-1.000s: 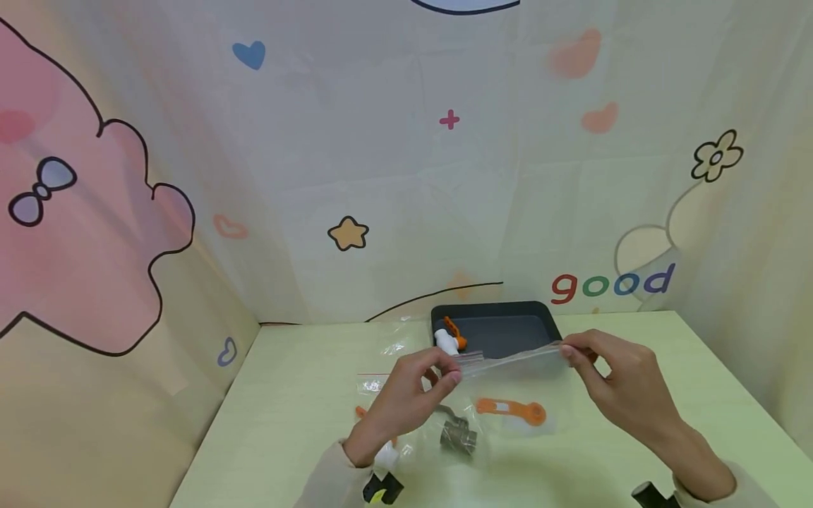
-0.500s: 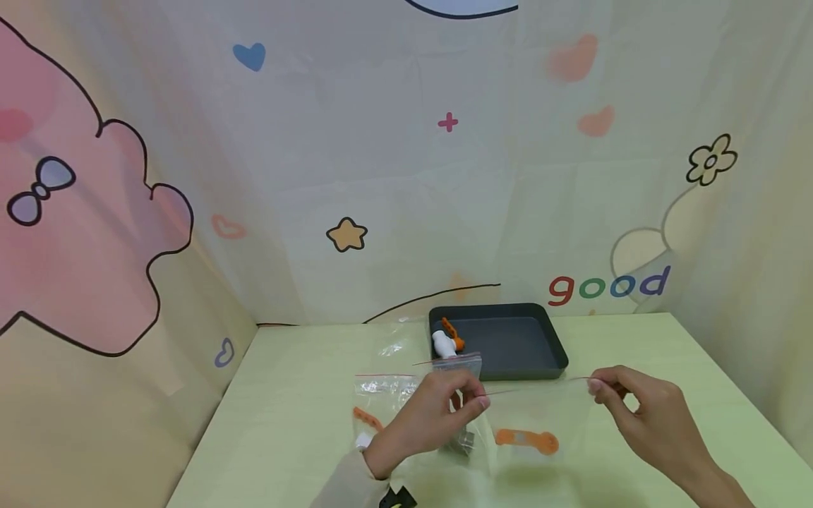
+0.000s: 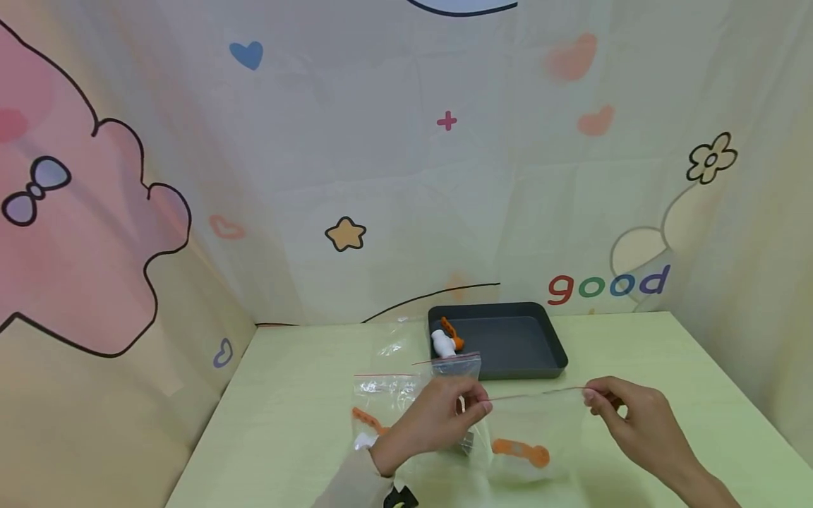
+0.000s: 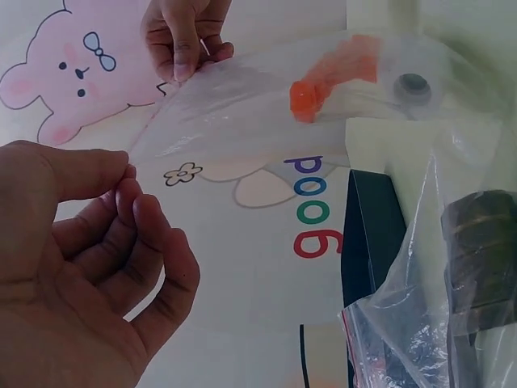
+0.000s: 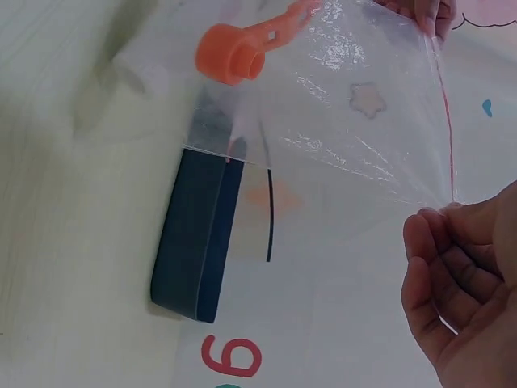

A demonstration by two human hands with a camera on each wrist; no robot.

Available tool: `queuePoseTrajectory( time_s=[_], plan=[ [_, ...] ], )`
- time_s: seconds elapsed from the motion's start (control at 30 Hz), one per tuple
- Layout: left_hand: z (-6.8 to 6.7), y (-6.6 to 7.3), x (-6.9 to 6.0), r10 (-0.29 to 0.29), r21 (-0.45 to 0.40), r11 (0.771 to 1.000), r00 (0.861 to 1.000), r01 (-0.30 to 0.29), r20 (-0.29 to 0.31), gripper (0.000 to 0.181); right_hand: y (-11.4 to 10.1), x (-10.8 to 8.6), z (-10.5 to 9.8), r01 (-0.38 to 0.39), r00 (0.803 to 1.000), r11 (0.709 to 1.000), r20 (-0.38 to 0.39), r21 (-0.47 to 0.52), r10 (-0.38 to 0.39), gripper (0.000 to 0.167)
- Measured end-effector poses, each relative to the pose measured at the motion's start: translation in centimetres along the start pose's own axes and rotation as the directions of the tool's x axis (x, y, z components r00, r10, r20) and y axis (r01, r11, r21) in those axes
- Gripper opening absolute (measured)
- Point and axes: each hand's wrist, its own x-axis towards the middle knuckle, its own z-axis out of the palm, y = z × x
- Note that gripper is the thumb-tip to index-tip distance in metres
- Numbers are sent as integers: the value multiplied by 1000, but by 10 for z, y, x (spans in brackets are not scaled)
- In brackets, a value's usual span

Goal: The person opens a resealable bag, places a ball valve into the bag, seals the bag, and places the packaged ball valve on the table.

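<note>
A clear zip bag (image 3: pixel 549 420) hangs upright between my two hands, its red-lined top edge stretched taut. My left hand (image 3: pixel 438 416) pinches the left top corner, and my right hand (image 3: pixel 641 423) pinches the right one. Inside the bag lies an orange handle-like part (image 3: pixel 521 451) with a round end, seen larger in the right wrist view. The left wrist view also shows a round part (image 4: pixel 413 87) with a dark opening near the bag's bottom. Behind my left hand, partly hidden, lies another zip bag (image 3: pixel 459 365) holding a grey-brown pipe fitting (image 4: pixel 485 263).
At the back stands a dark tray (image 3: pixel 521 346) with a white valve (image 3: pixel 443 343) with an orange lever at its left end. Left of my left hand lies a zip bag (image 3: pixel 384 385) with an orange and white part. Another clear bag (image 3: pixel 392 347) lies behind it.
Both hands have come down and nearer, drawing the bag's top edge into a taut line. The orange part swings lower within the bag, and the tray is less covered.
</note>
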Motion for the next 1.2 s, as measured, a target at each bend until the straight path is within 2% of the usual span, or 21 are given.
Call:
queuePoseTrajectory(
  time_s=[0.13,0.27,0.5,0.77,0.93,1.07,1.2],
  plan=[
    [-1,-5,5,-29,11,1000,1000,29,-5,12,5,6,7,12,1000,1000,0,3,-12,10],
    [-3,-10,11,-30,34,999,1000,30,-6,11,9,15,9,25,1000,1000,-7,0,-25,11],
    [-2,-23,27,-24,134,991,1000,23,5,10,22,27,18,37,999,999,5,-12,-37,8],
    [-4,-35,44,-71,210,976,997,62,34,10,37,44,30,41,999,999,28,-20,-41,4],
    [-3,-44,53,-97,237,968,994,84,46,10,45,52,40,-17,996,999,85,-34,20,3],
    [-1,-51,58,-130,254,961,990,111,61,11,50,56,49,-76,984,995,155,-60,85,5],
    [2,-61,62,-159,281,951,985,132,73,10,54,58,58,-89,976,993,194,-75,102,6]
  ],
)
